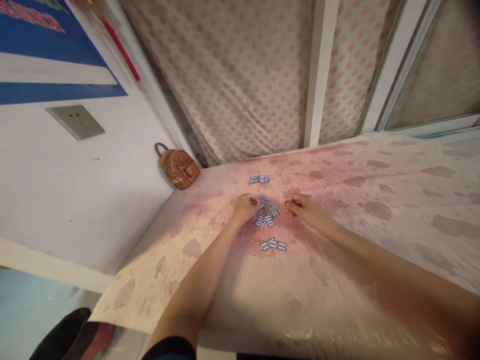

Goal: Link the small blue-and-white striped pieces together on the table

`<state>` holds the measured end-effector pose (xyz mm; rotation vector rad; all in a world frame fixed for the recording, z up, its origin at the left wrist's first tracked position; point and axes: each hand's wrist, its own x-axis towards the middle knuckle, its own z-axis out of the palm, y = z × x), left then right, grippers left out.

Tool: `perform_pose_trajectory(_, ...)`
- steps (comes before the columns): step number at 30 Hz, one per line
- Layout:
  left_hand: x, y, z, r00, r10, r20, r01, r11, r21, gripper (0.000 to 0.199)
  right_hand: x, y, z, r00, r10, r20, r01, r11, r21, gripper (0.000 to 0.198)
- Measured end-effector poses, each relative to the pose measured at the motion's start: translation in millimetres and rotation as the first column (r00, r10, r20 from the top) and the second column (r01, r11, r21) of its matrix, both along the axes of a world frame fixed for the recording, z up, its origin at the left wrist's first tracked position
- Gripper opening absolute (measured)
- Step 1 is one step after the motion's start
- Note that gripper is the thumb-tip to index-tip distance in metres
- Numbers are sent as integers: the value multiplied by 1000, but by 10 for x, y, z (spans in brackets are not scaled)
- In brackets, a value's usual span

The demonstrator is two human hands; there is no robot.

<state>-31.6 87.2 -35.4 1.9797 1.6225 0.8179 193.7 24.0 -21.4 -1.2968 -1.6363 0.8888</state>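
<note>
In the head view a loose pile of small flat pieces [269,216], blue-edged with white bars, lies on the table between my hands. My left hand [245,206] is at the pile's left side, fingers curled and thumb reaching to its edge; whether a piece is in it is hidden. To the right, apart from the pile, my right hand [302,207] has its fingers pinched together, and what they hold, if anything, is too small to make out. Similar pieces lie in a neat group [259,179] beyond the pile and in an overlapping group [273,244] nearer me.
A patterned pinkish cover [348,280] lies over the table. Against the wall at the back left stands a small brown backpack-shaped bag [180,169]. A dotted curtain [240,75] hangs behind the far edge. A socket [77,121] is on the left wall.
</note>
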Motion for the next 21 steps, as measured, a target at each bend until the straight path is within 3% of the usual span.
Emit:
perform_pose_trajectory(7,-6,-64,45,992,-7,122,5,1000,18,15,-22,-90,-262,996,-84,-43,86,995,52,16)
perform_pose_trajectory(11,4,-160,165,961,-100,257,103,995,0,8,34,-129,-188,992,-85,-91,95,989,110,18)
perform_pose_trajectory(15,127,-342,257,869,-288,402,321,947,-14,29,32,-184,-93,992,-29,-126,46,990,133,25)
perform_pose_trajectory(19,277,-436,286,841,-405,358,441,897,-21,36,1,-227,-83,990,49,-135,-38,996,85,22)
perform_pose_trajectory(21,281,-380,270,870,-375,320,397,918,-5,29,-2,-231,-80,991,46,-127,-35,995,90,22)
